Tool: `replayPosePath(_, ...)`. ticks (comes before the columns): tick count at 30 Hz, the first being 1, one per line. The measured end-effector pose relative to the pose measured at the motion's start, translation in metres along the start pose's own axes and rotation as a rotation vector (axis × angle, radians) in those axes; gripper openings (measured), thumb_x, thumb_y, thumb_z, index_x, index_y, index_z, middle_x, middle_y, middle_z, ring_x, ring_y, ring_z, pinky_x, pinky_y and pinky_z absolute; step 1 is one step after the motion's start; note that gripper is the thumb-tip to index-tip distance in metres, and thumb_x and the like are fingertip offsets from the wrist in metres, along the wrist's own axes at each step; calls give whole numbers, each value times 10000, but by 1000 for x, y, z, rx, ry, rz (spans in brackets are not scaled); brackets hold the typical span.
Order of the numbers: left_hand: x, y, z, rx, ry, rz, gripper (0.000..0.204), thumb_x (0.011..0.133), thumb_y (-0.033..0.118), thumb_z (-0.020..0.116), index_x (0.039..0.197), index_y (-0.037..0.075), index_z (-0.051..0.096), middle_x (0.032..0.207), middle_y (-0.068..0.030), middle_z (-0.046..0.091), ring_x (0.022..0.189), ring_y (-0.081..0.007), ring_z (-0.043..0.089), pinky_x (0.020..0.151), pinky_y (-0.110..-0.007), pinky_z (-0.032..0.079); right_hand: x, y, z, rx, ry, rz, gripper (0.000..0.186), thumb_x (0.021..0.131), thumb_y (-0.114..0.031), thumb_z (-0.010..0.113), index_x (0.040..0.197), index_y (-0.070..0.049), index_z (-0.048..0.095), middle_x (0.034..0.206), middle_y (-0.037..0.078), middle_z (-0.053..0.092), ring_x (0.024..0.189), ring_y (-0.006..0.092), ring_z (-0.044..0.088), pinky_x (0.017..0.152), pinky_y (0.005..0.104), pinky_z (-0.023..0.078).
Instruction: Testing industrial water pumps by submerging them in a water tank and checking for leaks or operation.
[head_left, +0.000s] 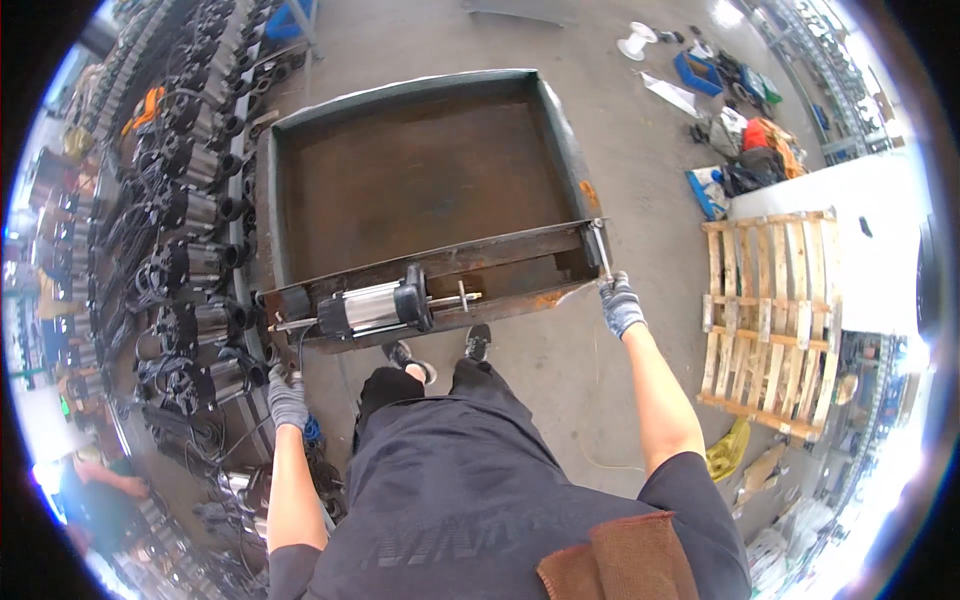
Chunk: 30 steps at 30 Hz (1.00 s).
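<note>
– So, where's it at?
– Mid-job, I'd judge. The stainless-barrelled pump [372,309] is already laid lengthwise across the near side of the rusty steel tank [566,130], with the left rod [293,325] and the T-handled rod [463,297] on the right lined up at its ends. Can't tell if they're tight.
– What's left?
– Judging from here, whatever the metal lever [601,247] at the tank's near right corner works. Whether it's fully thrown, the view doesn't show.
– Grip?
– Right hand [621,304], gloved, fingers look curled round the lever's near end. Left hand [287,400], also gloved, is off the tank's near left corner beside the pump rack [247,260]. Too small to tell if it's pinching anything.
– Pump relative to the hands?
– Between them, off both. Well apart from the right hand, to its left. To the right of the left hand and farther out, nearer that one.
</note>
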<state>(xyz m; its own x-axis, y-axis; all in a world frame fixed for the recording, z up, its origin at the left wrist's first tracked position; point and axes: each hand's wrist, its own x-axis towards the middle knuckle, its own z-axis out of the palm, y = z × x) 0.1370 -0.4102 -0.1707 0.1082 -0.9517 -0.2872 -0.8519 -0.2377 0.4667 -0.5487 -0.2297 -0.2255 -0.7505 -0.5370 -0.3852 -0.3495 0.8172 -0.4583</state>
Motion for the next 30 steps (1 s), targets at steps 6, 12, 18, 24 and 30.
replayPosePath(6, -20, -21, 6, 673, -526, -116, 380, 823, 109, 631, 1197, 60, 678, 1223, -209, 660, 1157, -373, 629, 968, -428, 517, -39, -74, -26, -86, 131, -168, 362, 934, -303, 631, 1152, -17, 584, 1079, 235, 665, 1003, 428, 629, 880, 469, 498)
replayPosePath(12, -68, 59, -13, 368, -454, -42, 374, 1002, 220, 546, 1323, 29, 545, 1101, -213, 696, 998, -381, 679, 870, -432, 529, -122, -203, -3, 126, 20, -702, 338, 939, -203, 642, 1203, -2, 581, 1123, 193, 620, 1002, 343, 625, 924, 438, 500)
replayPosePath(18, -72, 138, -53, -530, -320, -51, 384, 1027, 284, 525, 1313, 28, 548, 886, -100, 700, 641, -174, 635, 572, -296, 512, -202, -347, 39, -150, -266, -930, 396, 922, -298, 622, 1245, -71, 587, 1257, 195, 593, 1008, 396, 654, 865, 468, 546)
replayPosePath(24, -52, 193, -94, -1580, -649, -408, 314, 1015, 198, 542, 1304, 77, 564, 887, -76, 690, 490, -79, 547, 394, -190, 406, -175, -366, 58, -453, -426, -1001, 147, 881, -219, 585, 945, -93, 626, 978, 181, 666, 890, 387, 660, 780, 486, 536)
replayPosePath(30, -23, 181, -156, -1228, -726, -113, 393, 1016, 206, 570, 1368, 36, 535, 810, -71, 687, 489, -84, 593, 410, -196, 464, -143, -387, -21, -198, -408, -855, 117, 922, -158, 566, 901, -65, 634, 822, 212, 676, 784, 383, 679, 712, 438, 538)
